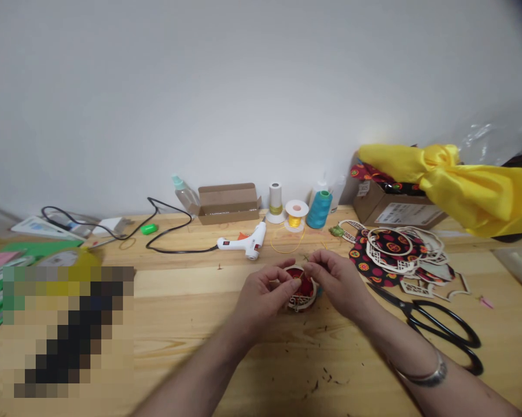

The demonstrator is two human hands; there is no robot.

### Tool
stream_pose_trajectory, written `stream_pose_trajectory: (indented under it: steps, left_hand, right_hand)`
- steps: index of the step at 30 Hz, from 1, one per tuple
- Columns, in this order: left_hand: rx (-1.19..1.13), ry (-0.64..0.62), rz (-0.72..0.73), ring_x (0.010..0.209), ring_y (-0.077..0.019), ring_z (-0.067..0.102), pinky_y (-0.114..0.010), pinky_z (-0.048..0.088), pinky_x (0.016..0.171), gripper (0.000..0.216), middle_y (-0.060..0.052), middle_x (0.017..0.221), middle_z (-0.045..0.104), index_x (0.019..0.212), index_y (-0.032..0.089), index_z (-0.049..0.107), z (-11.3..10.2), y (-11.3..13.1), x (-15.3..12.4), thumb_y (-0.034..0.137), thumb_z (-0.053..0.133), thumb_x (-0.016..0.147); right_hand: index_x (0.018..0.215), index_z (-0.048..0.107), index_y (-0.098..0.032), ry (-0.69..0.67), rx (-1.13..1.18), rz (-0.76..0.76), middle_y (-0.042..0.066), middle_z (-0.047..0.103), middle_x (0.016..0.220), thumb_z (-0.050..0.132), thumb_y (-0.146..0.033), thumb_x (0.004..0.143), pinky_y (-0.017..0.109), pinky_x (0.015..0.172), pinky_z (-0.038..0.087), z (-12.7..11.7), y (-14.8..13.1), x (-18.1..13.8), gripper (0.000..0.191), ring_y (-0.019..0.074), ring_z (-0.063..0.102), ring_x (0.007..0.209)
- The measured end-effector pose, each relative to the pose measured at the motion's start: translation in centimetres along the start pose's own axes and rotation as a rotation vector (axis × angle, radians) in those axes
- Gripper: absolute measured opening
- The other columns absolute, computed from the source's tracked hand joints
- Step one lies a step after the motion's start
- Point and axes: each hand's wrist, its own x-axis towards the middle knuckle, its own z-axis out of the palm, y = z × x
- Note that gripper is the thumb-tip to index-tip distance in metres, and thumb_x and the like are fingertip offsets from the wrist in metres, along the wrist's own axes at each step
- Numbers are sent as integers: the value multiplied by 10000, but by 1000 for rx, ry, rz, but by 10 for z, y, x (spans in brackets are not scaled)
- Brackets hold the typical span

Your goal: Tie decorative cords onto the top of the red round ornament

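Two bare hands meet at the middle of a wooden worktop (165, 324), working a small round ornament (302, 292) of red cloth and pale cut wood. The left hand (263, 298) closes its fingers on the ornament's left edge, thumb and forefinger pinched at the top; the right hand (337, 281) pinches at the upper right of the piece, fingers curled tight, a metal bangle (426, 375) on its wrist. The ornament sits low over the worktop between both hands; whether it touches the wood cannot be told. Just right of the right arm lie black scissors (443, 330), and beyond them a heap of wood cutouts (400, 252) on patterned red-and-black cloth. Behind the hands a white glue gun (246, 243) lies on its side, its black cord (169, 231) trailing left past a green lighter (149, 229). Along the wall stand an open carton (226, 202), a white spool (275, 202), a yellow spool (296, 213) and a teal spool (319, 208). At far right, yellow cloth (460, 179) drapes over a box (395, 211).
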Motion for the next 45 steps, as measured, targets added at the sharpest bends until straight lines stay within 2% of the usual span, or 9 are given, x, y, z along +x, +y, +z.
stream_pose_trajectory:
  steps: [5, 9, 18, 23, 27, 29, 33, 38, 45]
  left_hand:
    - [70, -153, 27, 604, -106, 531, -223, 371, 542, 187, -46, 847, 651, 534, 139, 565, 4, -4, 0, 237, 631, 678]
    - [217, -110, 50, 490, -81, 422, -208, 313, 476, 164, 37, 521, 502, 575, 143, 599, 5, -8, 2, 268, 637, 675]
    - [439, -93, 235, 647, -129, 496, -247, 386, 603, 140, -11, 662, 527, 658, 157, 669, 2, -15, 4, 279, 622, 708]
    - [556, 111, 388, 892, -198, 501, -348, 352, 847, 228, -57, 812, 579, 574, 164, 611, -3, -8, 1, 276, 553, 763]
    - [440, 224, 512, 947, -182, 507, -333, 368, 869, 156, -63, 974, 558, 635, 167, 526, -3, -11, -1, 218, 521, 783]
    - [375, 155, 496, 936, -176, 524, -321, 402, 842, 9, -61, 982, 560, 769, 176, 541, -1, -15, 0, 183, 538, 766]
    - [283, 8, 436, 935, -183, 546, -308, 437, 814, 208, -78, 1040, 543, 937, 174, 568, 4, -21, 2, 120, 539, 738]
    - [56, -161, 167, 756, -160, 599, -277, 477, 662, 214, -58, 862, 615, 1005, 170, 536, 6, -19, 0, 185, 484, 798]
    - [29, -124, 112, 744, -150, 599, -261, 463, 702, 152, -52, 803, 669, 862, 132, 638, 5, -12, 1, 208, 546, 767]
  right_hand:
    - [596, 469, -171, -74, 284, 141, -46, 497, 494, 542, -274, 734, 199, 430, 327, 1, -1, 0, 187, 77, 430, 437]
    - [618, 480, -159, -137, 489, 201, -20, 566, 540, 580, -303, 730, 184, 423, 312, 2, 0, -1, 209, 59, 432, 432]
    - [622, 459, -152, -208, 676, 231, -46, 511, 510, 608, -308, 732, 169, 385, 199, 1, -1, -3, 243, 22, 350, 390]
    - [583, 462, -147, -185, 605, 259, -66, 444, 461, 647, -332, 676, 174, 373, 163, 2, -2, -2, 278, 17, 291, 371]
    - [578, 479, -145, -174, 531, 264, -62, 445, 462, 655, -361, 655, 182, 380, 176, 3, -3, -3, 288, 25, 293, 379]
    - [581, 496, -143, -192, 486, 244, -48, 472, 479, 637, -359, 671, 186, 390, 200, 3, -3, -3, 273, 34, 318, 396]
    - [563, 511, -146, -167, 334, 191, -40, 483, 487, 621, -318, 673, 194, 420, 265, 4, -4, -5, 233, 58, 374, 439]
    - [553, 504, -151, -152, 219, 165, -40, 483, 502, 600, -287, 665, 203, 457, 327, 5, -6, -5, 201, 76, 414, 473]
    - [537, 518, -148, -119, 169, 152, -39, 497, 483, 613, -277, 648, 201, 455, 330, 4, -6, -3, 194, 77, 415, 471]
